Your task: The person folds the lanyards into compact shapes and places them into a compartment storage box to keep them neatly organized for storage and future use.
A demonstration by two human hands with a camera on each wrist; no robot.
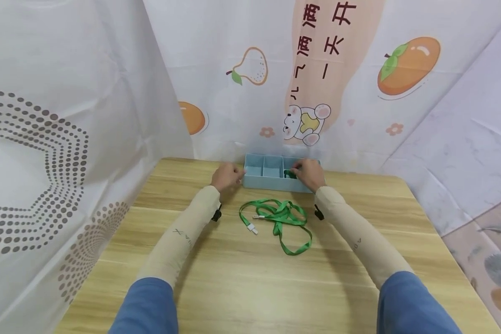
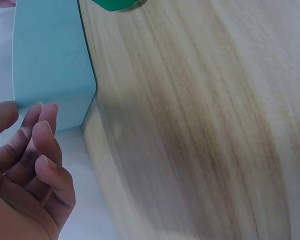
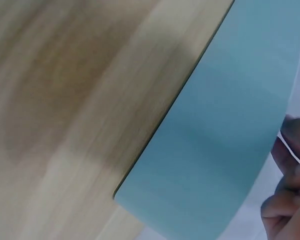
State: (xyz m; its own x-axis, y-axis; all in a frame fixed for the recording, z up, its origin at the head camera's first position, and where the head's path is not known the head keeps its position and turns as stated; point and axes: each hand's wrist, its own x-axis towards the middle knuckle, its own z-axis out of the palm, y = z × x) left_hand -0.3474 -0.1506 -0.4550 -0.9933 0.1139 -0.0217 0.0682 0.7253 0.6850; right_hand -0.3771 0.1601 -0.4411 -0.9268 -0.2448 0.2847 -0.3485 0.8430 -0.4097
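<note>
A light-blue divided box [image 1: 275, 184] stands near the table's back edge. At its left end my left hand [image 1: 227, 176] pinches the rim; the left wrist view shows the thumb at the top edge and curled fingers by the end wall. My right hand [image 1: 311, 174] reaches into the right compartment, fingertips on a dark green strap [image 1: 289, 174]. In the right wrist view, the curled fingers of that hand [image 3: 292, 195] show beyond the box wall [image 3: 205, 135], which hides the strap. A green lanyard [image 1: 283, 215] lies loosely looped in front of the box.
The lanyard has a white plastic buckle [image 1: 252, 228] and a metal clip [image 1: 259, 216]. Everything sits on a wood-grain table [image 1: 254, 287]. Right behind the box hangs a white printed cloth [image 1: 234, 120], and another cloth [image 1: 108, 116] hangs along the left side.
</note>
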